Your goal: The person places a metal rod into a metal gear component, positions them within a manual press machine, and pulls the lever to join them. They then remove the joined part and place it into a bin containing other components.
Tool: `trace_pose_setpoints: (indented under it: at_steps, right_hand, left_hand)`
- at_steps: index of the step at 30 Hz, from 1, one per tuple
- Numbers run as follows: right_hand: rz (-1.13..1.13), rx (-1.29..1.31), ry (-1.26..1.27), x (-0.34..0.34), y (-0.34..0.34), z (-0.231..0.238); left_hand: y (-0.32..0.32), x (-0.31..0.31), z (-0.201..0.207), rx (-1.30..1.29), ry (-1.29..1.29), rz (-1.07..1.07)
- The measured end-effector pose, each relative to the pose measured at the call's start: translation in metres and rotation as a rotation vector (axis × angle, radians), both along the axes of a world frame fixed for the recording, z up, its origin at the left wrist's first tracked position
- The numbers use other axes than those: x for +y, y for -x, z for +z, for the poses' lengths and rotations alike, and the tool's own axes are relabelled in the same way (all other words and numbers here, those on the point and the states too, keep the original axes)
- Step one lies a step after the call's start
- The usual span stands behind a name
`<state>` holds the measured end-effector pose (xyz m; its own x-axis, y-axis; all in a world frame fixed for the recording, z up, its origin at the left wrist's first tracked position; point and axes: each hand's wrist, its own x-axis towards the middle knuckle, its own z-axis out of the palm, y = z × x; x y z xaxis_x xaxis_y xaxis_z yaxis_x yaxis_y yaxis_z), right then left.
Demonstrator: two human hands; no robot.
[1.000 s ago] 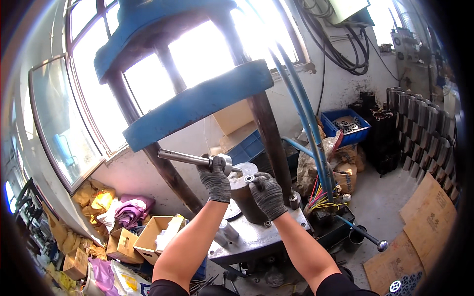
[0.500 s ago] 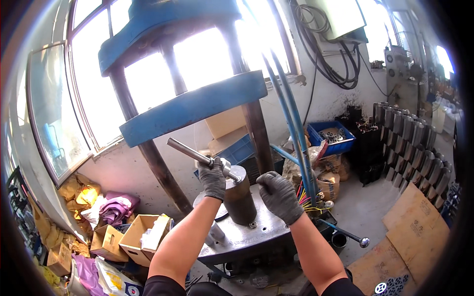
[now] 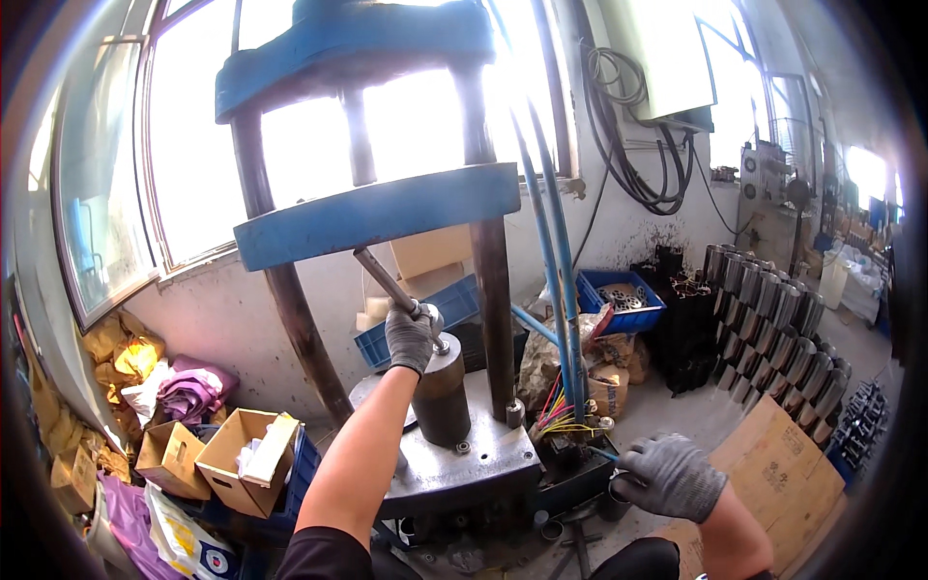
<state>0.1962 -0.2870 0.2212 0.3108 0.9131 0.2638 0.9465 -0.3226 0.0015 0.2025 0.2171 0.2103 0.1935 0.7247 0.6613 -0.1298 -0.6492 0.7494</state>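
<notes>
Bright windows (image 3: 411, 121) back a blue steel press (image 3: 377, 215) whose grey metal bed (image 3: 498, 472) carries a dark metal cylinder (image 3: 443, 408). Fingers of the grey-gloved left hand (image 3: 410, 340) clamp a tilted silver metal rod (image 3: 383, 275), its lower end at the cylinder's top. The grey-gloved right hand (image 3: 675, 476) curls over a slim blue lever (image 3: 603, 454); whether its fingers grip, I cannot tell.

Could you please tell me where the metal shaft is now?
In the head view, the metal shaft is just left of centre, slanted in the left hand, its lower end at the top of the dark cylinder on the press bed.
</notes>
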Motion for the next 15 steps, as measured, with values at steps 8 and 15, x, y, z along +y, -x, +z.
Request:
trace_pose_setpoints:
  at_steps: [8, 15]
  right_hand:
    - [-0.045, -0.254, -0.168, -0.003, -0.025, -0.034]
    - [-0.046, -0.296, -0.536, 0.076, -0.092, 0.006]
  left_hand:
    - [-0.006, -0.003, 0.001, 0.001, -0.018, -0.041]
    - [0.003, -0.001, 0.004, 0.036, -0.021, -0.04]
